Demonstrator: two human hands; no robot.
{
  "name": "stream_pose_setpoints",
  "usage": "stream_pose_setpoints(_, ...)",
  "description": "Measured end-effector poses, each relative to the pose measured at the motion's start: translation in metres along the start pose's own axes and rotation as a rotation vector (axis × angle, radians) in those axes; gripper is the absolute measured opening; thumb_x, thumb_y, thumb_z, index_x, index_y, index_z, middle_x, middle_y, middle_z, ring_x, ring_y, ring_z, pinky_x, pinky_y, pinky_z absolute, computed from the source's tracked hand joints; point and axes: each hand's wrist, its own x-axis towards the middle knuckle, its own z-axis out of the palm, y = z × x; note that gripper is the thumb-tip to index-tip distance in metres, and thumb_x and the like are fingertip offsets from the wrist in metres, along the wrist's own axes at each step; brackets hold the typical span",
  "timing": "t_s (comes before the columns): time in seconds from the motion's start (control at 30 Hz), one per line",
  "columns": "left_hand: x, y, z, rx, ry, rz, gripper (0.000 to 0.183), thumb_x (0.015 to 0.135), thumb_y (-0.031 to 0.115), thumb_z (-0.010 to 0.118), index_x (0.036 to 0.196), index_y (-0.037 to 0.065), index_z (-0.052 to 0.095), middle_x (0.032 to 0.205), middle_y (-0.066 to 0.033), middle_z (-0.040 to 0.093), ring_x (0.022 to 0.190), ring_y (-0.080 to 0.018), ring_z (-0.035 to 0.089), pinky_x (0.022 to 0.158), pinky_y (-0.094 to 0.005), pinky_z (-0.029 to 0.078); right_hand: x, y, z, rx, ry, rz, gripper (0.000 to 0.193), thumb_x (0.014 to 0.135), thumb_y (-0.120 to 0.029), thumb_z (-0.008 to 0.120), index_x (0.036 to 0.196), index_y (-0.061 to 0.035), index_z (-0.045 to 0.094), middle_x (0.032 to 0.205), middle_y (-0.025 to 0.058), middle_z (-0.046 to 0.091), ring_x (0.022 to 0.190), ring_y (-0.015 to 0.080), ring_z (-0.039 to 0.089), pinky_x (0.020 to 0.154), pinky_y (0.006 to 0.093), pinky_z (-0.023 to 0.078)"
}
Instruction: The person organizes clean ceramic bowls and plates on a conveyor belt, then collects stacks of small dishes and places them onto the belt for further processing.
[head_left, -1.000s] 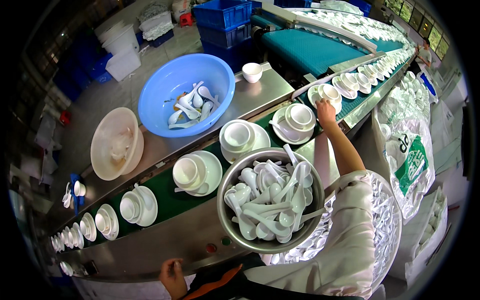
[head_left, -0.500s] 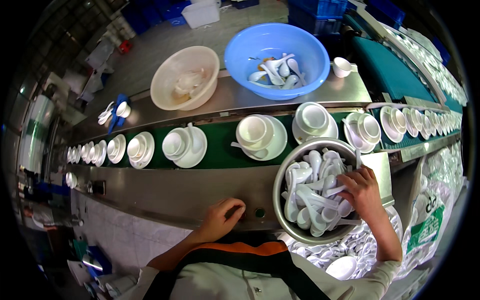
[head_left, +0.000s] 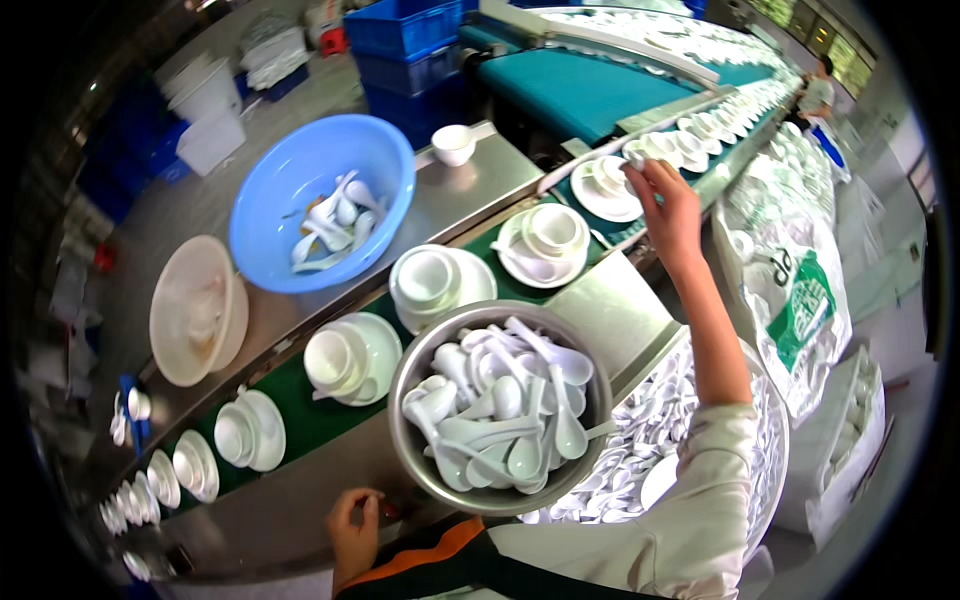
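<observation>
My right hand reaches far over the belt, fingertips pinched together at a cup-and-saucer set. A small white piece shows at the fingertips, but I cannot make out whether it is a spoon or the cup's rim. My left hand rests at the steel counter's near edge beside a red button, loosely curled, thumb and finger apart, with nothing in it. Between my arms stands a steel bowl heaped with white soup spoons. Another set, with a spoon on its saucer, sits on the belt nearby.
More cup sets line the green belt. Behind it stand a blue basin holding spoons, a cream basin and a lone cup. A large tub of spoons and a plastic sack lie right.
My right hand has left the spoon bowl and moved forward and right to a cup set on the belt. The view has turned to the right. My left hand stays by the counter edge.
</observation>
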Motion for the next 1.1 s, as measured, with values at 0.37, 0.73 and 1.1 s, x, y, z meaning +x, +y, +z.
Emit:
stream_pose_setpoints(0.37,0.012,0.001,-0.008,0.121,-0.076,0.075,0.01,0.079,0.011,0.054,0.086,0.004,0.054,0.077,-0.01,0.057,0.068,-0.0261,0.056,0.06,-0.0314,0.044,-0.073,0.218,0.095,-0.788,-0.37,0.092,0.027,0.076,-0.012,0.051,0.103,-0.0153,0.05,0.095,0.0037,0.053,0.082,0.0248,0.056,0.061,0.0356,0.047)
stream_pose_setpoints(0.73,-0.011,-0.023,-0.026,0.113,0.052,0.048,0.01,0.077,0.009,0.054,0.086,0.004,0.054,0.077,-0.0093,0.056,0.07,-0.0223,0.056,0.061,-0.0294,0.044,-0.034,0.201,0.123,-0.676,-0.402,0.387,0.029,0.078,-0.029,0.052,0.1,-0.0097,0.045,0.096,0.0138,0.058,0.084,0.0347,0.055,0.066,0.0439,0.043)
stream_pose_setpoints(1.1,-0.023,-0.043,-0.097,0.199,0.248,0.101,0.014,0.076,0.014,0.058,0.088,0.007,0.057,0.082,-0.0088,0.058,0.075,-0.0261,0.056,0.067,-0.0318,0.045,0.037,-0.048,0.11,0.191,-0.709,-0.046,0.024,0.077,-0.004,0.052,0.101,-0.0018,0.051,0.086,0.0136,0.059,0.075,0.0204,0.058,0.065,0.0302,0.045)
